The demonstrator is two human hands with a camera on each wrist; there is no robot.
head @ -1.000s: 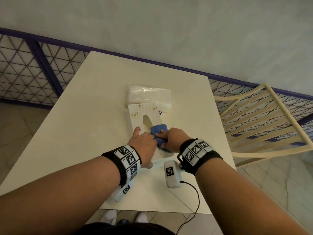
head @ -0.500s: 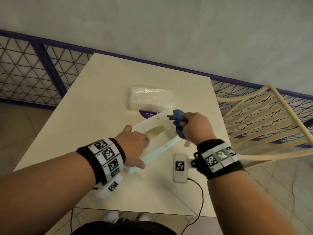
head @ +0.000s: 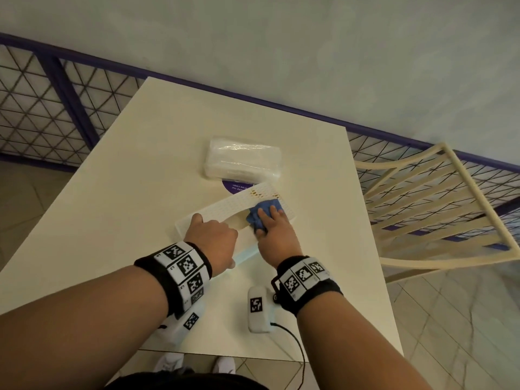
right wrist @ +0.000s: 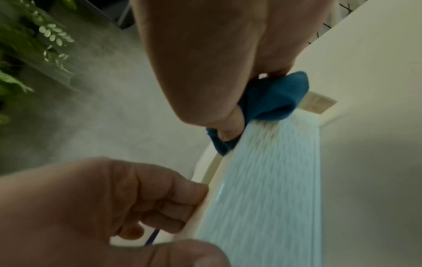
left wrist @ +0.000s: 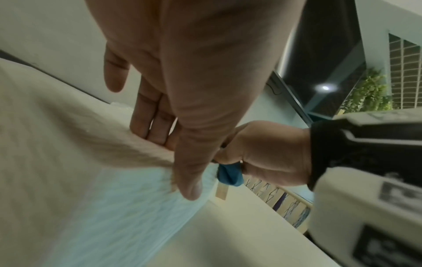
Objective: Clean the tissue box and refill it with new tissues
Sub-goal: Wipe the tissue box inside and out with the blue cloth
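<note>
A white tissue box (head: 239, 202) with an oval slot lies slantwise on the cream table (head: 140, 192). My left hand (head: 212, 237) grips its near end, fingers over the top (left wrist: 150, 126) and thumb on the pale blue side (left wrist: 114, 207). My right hand (head: 274, 232) holds a crumpled blue cloth (head: 263, 211) and presses it on the box's top beside the slot. The right wrist view shows the cloth (right wrist: 274, 97) pinched under thumb and fingers at the box's edge (right wrist: 262, 180). A clear-wrapped pack of white tissues (head: 243, 159) lies just behind the box.
A round purple sticker (head: 236, 187) shows on the table between pack and box. A cream slatted chair (head: 439, 209) stands at the table's right side. A purple mesh railing (head: 42, 108) and a grey wall run behind. A small tan strip (right wrist: 317, 104) lies by the box's far corner.
The box, first lengthwise, then raised and turned by my left hand, now lies slantwise. My right hand lifted the cloth off toward the far end and has brought it back onto the top.
</note>
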